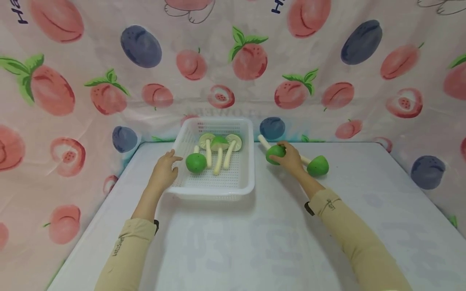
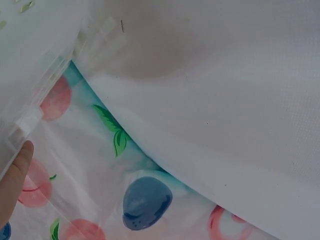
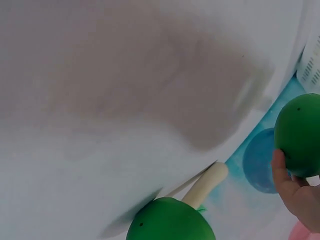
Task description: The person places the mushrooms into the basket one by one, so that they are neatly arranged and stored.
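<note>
A toy mushroom with a green cap (image 1: 275, 154) and a pale stem is gripped by the cap in my right hand (image 1: 291, 158), right of the basket. The right wrist view shows the fingers (image 3: 284, 182) against that cap (image 3: 300, 135). Just to its right another green-capped mushroom (image 1: 318, 166) lies on the table. My left hand (image 1: 163, 171) rests at the left rim of a white plastic basket (image 1: 212, 190), fingers fairly straight; one finger (image 2: 20, 162) touches its side in the left wrist view. Several mushrooms, among them a green-capped one (image 1: 196, 163), lie inside the basket.
The white table (image 1: 233, 238) carries the basket near its back edge. Behind and at both sides hangs a pink cloth (image 1: 225, 48) printed with fruit. In the right wrist view, the lying mushroom (image 3: 170, 222) shows at the bottom.
</note>
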`<state>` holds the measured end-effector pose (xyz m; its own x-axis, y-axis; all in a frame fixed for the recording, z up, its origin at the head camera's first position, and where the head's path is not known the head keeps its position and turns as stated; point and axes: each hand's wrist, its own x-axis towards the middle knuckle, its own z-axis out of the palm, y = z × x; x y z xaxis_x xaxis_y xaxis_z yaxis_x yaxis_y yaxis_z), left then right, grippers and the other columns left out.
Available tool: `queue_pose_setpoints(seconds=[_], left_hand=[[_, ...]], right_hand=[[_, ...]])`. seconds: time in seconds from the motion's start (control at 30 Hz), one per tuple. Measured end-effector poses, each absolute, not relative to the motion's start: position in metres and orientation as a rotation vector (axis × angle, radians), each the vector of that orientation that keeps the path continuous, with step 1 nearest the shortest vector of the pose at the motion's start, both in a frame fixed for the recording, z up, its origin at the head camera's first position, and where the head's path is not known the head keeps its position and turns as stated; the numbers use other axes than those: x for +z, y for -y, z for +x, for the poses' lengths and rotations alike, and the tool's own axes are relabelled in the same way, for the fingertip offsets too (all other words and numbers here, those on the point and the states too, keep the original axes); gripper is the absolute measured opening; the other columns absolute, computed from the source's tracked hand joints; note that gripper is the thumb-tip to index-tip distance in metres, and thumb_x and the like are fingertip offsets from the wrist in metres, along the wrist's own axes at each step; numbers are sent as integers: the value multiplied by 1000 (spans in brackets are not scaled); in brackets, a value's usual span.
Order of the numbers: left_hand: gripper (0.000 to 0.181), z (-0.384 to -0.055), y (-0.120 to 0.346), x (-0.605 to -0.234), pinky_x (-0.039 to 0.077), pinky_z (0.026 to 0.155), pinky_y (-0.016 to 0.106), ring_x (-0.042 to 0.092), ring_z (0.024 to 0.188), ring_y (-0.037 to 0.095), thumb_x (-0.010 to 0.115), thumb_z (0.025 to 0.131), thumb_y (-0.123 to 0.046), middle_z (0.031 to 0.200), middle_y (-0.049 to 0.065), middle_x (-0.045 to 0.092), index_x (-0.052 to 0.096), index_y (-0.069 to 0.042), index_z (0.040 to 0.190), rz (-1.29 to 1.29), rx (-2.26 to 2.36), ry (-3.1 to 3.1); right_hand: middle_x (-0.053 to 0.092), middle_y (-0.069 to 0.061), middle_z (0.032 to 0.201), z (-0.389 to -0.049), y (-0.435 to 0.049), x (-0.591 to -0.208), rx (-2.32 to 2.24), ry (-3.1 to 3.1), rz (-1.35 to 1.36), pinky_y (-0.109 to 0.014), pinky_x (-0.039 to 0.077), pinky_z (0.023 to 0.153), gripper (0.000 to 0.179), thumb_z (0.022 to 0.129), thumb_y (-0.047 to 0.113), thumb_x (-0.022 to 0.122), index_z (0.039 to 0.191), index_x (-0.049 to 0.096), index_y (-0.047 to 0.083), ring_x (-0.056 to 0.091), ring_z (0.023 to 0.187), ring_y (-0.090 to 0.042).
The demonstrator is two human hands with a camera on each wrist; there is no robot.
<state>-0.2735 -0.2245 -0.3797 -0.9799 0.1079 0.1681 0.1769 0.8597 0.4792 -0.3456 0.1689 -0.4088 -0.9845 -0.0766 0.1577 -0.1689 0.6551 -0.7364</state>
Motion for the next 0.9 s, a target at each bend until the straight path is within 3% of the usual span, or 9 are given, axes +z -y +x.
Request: queue_pose_setpoints(seconds=[0.5, 0.9], left_hand=[[38, -274, 225, -379, 22, 113, 59, 20, 141, 45, 45, 90, 6, 151, 26, 25, 54, 4, 127, -212, -775, 2909], [37, -274, 224, -380, 22, 112, 60, 21, 140, 45, 46, 91, 4, 151, 27, 26, 55, 3, 126, -208, -772, 2900]], right_hand=[[41, -24, 143, -327, -169, -385, 1341, 2744, 162, -51, 43, 101, 60, 87, 25, 68, 136, 43, 3, 43, 128, -40], [47, -21, 138, -311, -164, -372, 1342, 2673, 187, -48, 50, 87, 57, 85, 23, 69, 133, 45, 4, 54, 111, -40]])
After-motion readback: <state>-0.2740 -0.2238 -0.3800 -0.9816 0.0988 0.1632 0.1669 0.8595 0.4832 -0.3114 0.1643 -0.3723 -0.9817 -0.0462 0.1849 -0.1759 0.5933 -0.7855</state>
